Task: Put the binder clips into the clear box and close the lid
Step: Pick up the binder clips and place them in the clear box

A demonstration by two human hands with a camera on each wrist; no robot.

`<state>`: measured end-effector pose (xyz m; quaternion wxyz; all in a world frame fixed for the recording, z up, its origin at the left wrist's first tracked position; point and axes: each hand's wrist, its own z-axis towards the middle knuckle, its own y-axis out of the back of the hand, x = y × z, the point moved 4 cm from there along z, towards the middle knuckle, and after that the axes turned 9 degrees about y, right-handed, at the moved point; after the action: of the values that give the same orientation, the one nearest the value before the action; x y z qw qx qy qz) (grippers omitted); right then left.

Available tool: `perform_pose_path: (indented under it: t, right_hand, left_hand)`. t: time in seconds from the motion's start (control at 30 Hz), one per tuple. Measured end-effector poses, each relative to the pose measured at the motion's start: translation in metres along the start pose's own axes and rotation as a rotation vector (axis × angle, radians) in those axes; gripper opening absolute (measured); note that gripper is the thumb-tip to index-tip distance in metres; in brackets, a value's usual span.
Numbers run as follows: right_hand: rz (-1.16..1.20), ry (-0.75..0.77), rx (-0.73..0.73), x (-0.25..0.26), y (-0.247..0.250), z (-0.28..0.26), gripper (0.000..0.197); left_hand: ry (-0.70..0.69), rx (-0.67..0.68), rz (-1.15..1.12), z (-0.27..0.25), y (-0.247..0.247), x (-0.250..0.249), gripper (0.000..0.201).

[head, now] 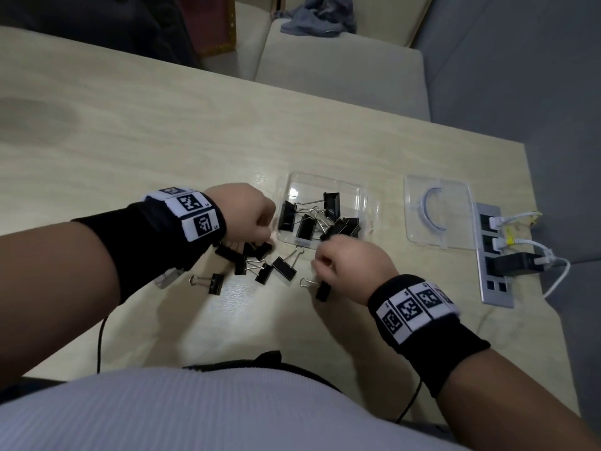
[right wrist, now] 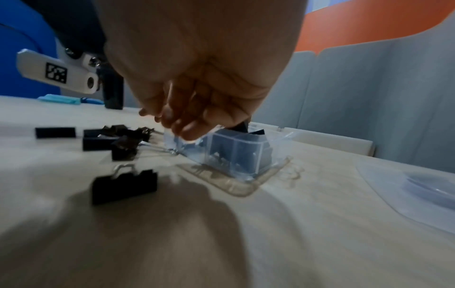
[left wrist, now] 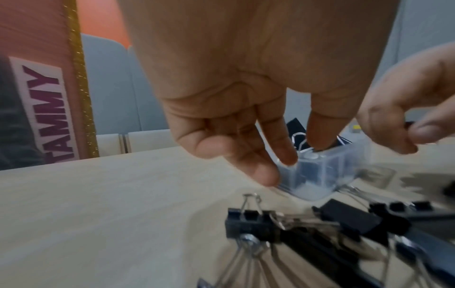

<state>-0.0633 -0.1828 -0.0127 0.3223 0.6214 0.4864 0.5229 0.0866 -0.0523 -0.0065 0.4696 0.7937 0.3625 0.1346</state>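
Observation:
The clear box [head: 359, 193] stands open on the wooden table with several black binder clips [head: 305, 226] in it. Its lid [head: 439, 213] lies flat to the right. More loose binder clips [head: 284, 268] lie in front of the box, one [head: 216, 283] apart at the left and one [head: 322, 289] under my right wrist. My left hand [head: 265, 234] hovers over the loose clips [left wrist: 248, 222] beside the box [left wrist: 317, 175], fingers loosely curled and empty. My right hand [head: 320, 258] is at the box's near edge [right wrist: 236, 152] and pinches a black clip [right wrist: 242, 125].
A recessed power strip [head: 491, 275] with white cables [head: 553, 255] plugged in sits near the table's right edge, just past the lid. A thin black cable [head: 100, 340] hangs at the near-left edge. A beige sofa [head: 341, 66] stands beyond the table.

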Motion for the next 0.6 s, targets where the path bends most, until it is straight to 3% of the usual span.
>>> perform_pose_path:
  t: [0.1,0.13,0.23,0.33,0.43,0.53,0.6]
  right_hand:
    - [0.076,-0.185,-0.297,-0.016,0.022,0.01,0.017]
    - [0.099,-0.243,-0.35,-0.024,0.027,0.015,0.024]
    - [0.126,-0.274,-0.236,-0.04,0.027,0.036,0.049]
    - [0.034,-0.229,-0.144,-0.039,0.022,0.048,0.039]
    - [0.046,-0.234,-0.267,-0.037,0.027,0.046,0.023]
    - [0.164,-0.234,-0.426,-0.037,0.038,0.04,0.02]
    - [0.251,-0.223,-0.451,-0.037,0.044,0.039,0.023]
  left_hand:
    - [0.025,-0.113,-0.076,0.005,0.015,0.001,0.018]
    - [0.024,-0.15,-0.1,0.007,0.017,0.0,0.02]
    - [0.018,-0.209,-0.128,0.012,0.018,-0.008,0.025]
    - [0.035,-0.237,-0.142,0.015,0.016,-0.015,0.029]
    - [0.029,-0.264,-0.162,0.017,0.015,-0.019,0.034]
    - [0.008,-0.321,-0.24,0.017,0.018,-0.021,0.041]
    - [-0.049,-0.33,-0.319,0.015,0.021,-0.025,0.042]
